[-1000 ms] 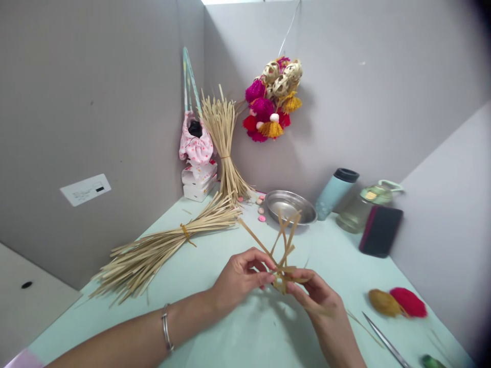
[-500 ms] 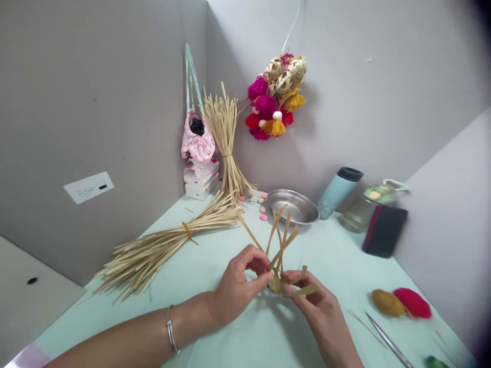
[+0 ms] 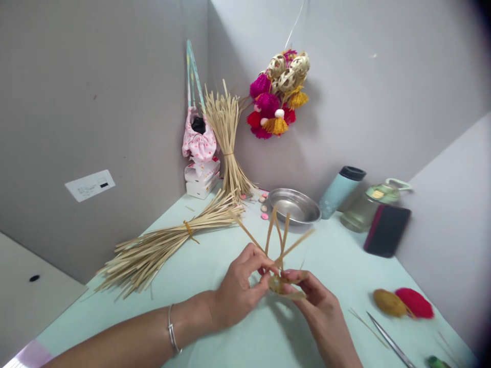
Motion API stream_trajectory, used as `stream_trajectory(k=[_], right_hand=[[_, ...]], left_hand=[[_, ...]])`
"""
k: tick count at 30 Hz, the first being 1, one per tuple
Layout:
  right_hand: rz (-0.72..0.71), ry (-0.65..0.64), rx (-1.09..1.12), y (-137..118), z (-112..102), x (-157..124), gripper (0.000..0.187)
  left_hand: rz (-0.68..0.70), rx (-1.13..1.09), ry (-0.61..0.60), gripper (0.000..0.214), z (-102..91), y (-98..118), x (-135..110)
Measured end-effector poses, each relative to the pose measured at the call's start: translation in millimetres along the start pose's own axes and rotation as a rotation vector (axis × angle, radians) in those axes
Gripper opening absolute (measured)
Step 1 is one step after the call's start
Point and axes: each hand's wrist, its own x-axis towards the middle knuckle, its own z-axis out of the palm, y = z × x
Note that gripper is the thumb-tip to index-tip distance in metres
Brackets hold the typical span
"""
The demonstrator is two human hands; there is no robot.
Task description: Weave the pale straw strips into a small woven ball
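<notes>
Mint-green counter (image 3: 215, 266) fills the lower frame, boxed in by grey walls. Across its left part lies a tied straw bundle (image 3: 164, 245), its long axis running from lower left up toward the corner, where a second bundle (image 3: 228, 143) stands upright. Both hands meet at lower centre. The left hand (image 3: 236, 291) comes in from the left and pinches with thumb and fingertips. The right hand (image 3: 322, 312) comes from the lower right, fingers closed on the same piece. Just beyond them sits a steel bowl (image 3: 295, 204), with a tumbler (image 3: 339, 191) to its right. Between the hands, touching both, is a small woven knot (image 3: 284, 283). Its loose strips (image 3: 282, 240) fan upward and away toward the bowl. Neither hand is nearer, and nothing stands in the way. Two pom-poms (image 3: 402, 302) and scissors (image 3: 391, 342) lie well apart at lower right.
</notes>
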Motion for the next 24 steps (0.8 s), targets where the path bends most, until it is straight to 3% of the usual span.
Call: stream_trajectory(k=[7, 16, 24], right_hand=[[-0.051, 0.029, 0.003, 3, -2, 2, 0.022], [-0.115, 0.094, -0.030, 4, -7, -1, 0.022], [-0.102, 0.037, 0.025, 2, -7, 3, 0.022]], left_hand=[[-0.001, 0.089, -0.130, 0.031, -4.3, -1, -3], [-0.093, 0.086, -0.117, 0.037, 1.5, -3, -3], [-0.144, -0.083, -0.084, 0.033, 7.0, -9, -4]])
